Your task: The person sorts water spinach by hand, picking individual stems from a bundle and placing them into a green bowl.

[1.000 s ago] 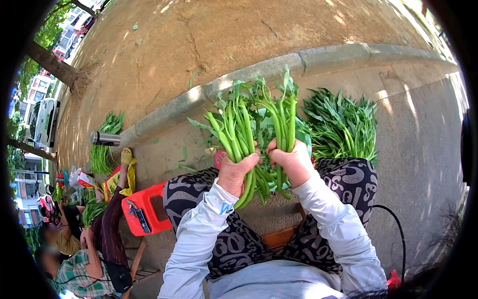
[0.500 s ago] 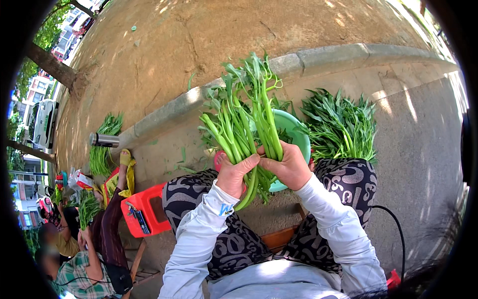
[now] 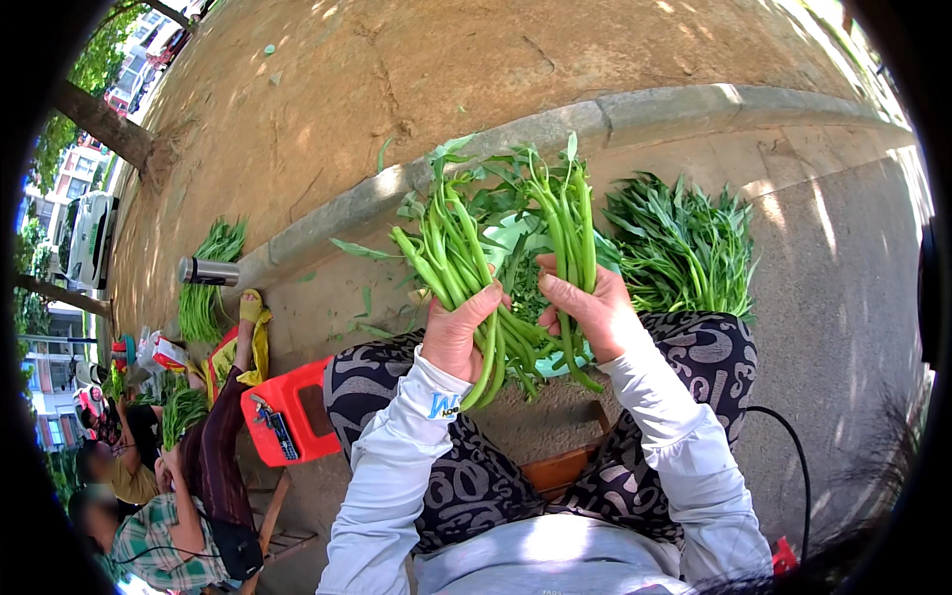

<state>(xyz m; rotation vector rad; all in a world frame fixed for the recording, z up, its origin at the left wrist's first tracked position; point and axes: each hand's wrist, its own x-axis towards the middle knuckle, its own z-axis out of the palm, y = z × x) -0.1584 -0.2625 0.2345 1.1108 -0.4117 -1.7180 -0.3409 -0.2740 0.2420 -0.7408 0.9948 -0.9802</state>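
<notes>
My left hand is closed round a thick bunch of water spinach stems, leaves pointing away from me and stem ends hanging below the fist. A smaller bunch of water spinach is gripped in my right hand, thumb across the stems. The two bunches stand apart at the top, with stems crossing in the gap between my hands. Beneath them, between my knees, is a mint-green basin, mostly hidden by leaves and hands. A big pile of water spinach lies just right of the basin.
A red plastic stool stands by my left knee with a small dark device on it. Farther left, a person in a checked shirt holds greens. A metal flask lies near another green bunch. A stone curb runs beyond.
My hands have moved apart, the right one shifting right with its bunch, so the stems that were together are split in two. Both hands keep their hold.
</notes>
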